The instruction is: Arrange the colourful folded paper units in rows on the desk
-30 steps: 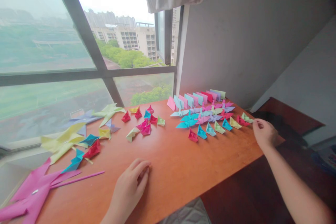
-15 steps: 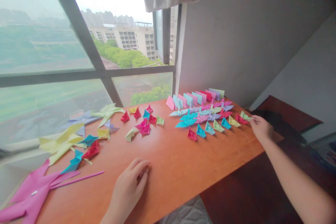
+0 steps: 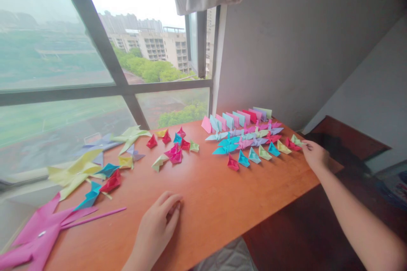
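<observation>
At the right end of a row of folded paper boats, my right hand (image 3: 315,155) is closed with its fingertips pinched on the edge of a light green paper boat (image 3: 296,140). Beside that boat stand a red paper boat (image 3: 292,145) and a yellow paper boat (image 3: 283,147). The row runs left to a crimson paper boat (image 3: 232,163). My left hand (image 3: 159,219) rests on the wooden table (image 3: 219,203), fingers curled in toward the thumb, and nothing shows in it.
Paper cranes (image 3: 226,145) and upright folded papers (image 3: 239,119) line up behind the boats. Loose boats (image 3: 174,154) lie mid-table. Pinwheels, one yellow (image 3: 76,169) and one magenta (image 3: 41,233), lie at the left by the window (image 3: 63,93). The table's front edge slants up rightward.
My right hand has shifted very slightly left, toward the light green paper boat. My left hand stays in place on the table.
</observation>
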A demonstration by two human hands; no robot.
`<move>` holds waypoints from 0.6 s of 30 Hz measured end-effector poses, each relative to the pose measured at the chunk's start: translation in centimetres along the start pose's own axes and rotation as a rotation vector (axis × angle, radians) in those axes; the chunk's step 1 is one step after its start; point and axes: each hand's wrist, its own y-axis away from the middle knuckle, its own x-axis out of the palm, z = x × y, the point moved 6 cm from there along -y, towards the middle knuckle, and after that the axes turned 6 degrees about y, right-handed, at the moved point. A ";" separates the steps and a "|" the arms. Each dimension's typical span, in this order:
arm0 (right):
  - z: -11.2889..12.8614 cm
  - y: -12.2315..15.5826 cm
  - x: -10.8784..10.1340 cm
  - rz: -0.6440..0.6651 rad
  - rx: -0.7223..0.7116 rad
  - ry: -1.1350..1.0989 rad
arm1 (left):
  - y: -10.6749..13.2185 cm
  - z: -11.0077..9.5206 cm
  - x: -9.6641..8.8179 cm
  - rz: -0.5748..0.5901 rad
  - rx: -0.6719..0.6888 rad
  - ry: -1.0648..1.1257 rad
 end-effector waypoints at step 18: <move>0.2 0.2 -0.1 0.006 -0.026 0.038 | 0.2 0.6 0.4 0.026 -0.002 -0.002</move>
